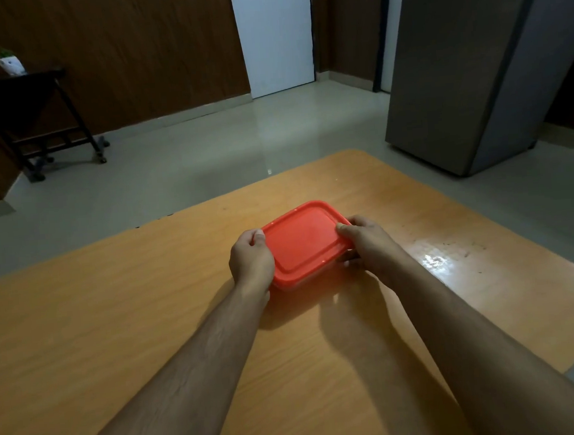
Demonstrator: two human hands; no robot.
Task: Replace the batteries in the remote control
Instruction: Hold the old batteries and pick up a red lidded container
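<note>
Both hands, left hand (251,259) and right hand (366,245), clasp the red-lidded box (303,241) between them, fingers curled on its short ends.

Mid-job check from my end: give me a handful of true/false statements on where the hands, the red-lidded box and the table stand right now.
1. Both hands grip the container. True: the left hand holds the left side of the red-lidded container and the right hand holds its right side.
2. The lid is off and lying beside the container. False: the red lid sits closed on top of it.
3. The container rests on the wooden table. True.
4. A remote control lies on the table next to the container. False: no remote or batteries are visible anywhere on the table.
5. The right hand's fingers are flat on the table, away from the container. False: its thumb presses on the lid's right edge.
</note>
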